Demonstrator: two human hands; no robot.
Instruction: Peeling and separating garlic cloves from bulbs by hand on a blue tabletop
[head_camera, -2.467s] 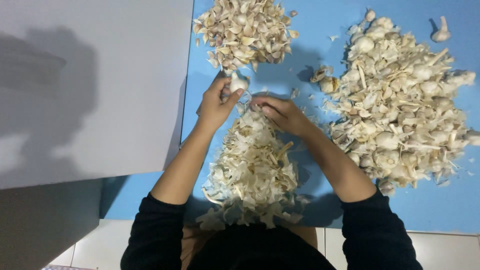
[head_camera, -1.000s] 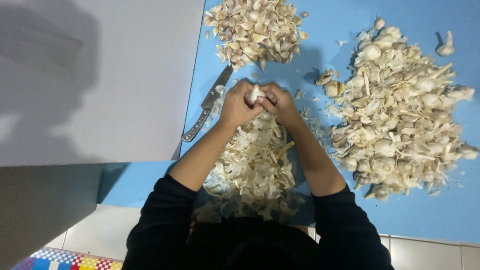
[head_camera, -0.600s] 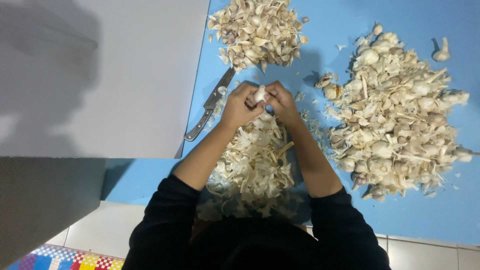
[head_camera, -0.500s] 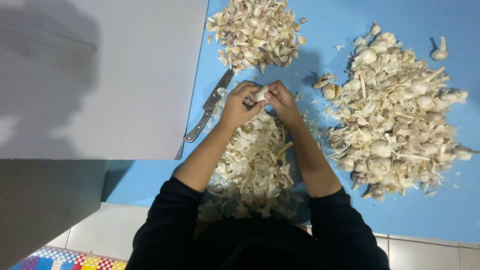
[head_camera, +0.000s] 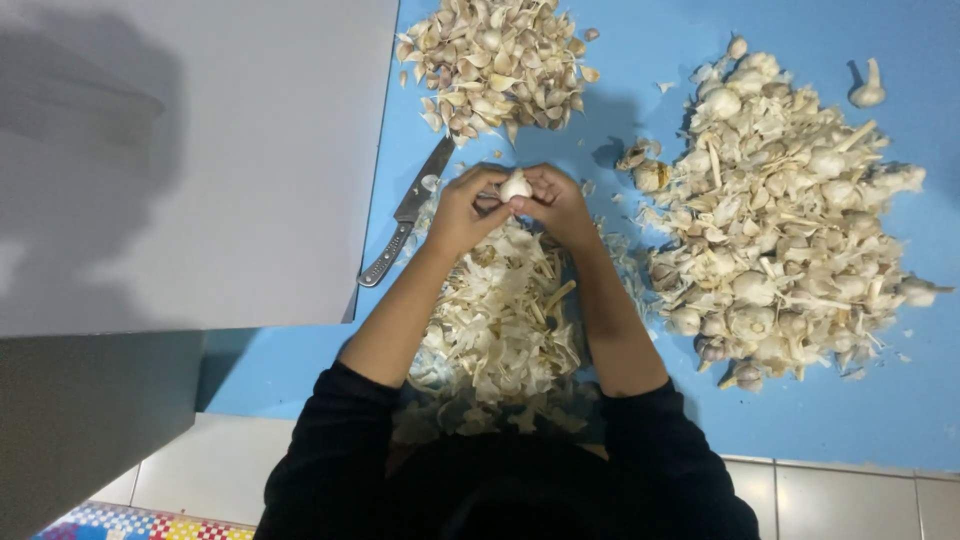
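Between both hands (head_camera: 510, 205), garlic bulb (head_camera: 516, 186) half hidden by fingers (head_camera: 480, 185).

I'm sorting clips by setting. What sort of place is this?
Probably a home or small food-prep spot on the floor: a blue mat over pale tiles, piles of garlic bulbs, cloves and skins, and a knife beside them.

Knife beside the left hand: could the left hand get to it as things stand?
Probably yes, once it lets go. The knife lies bare on the blue sheet beside the left hand, nothing between, but both hands now grip a garlic bulb.
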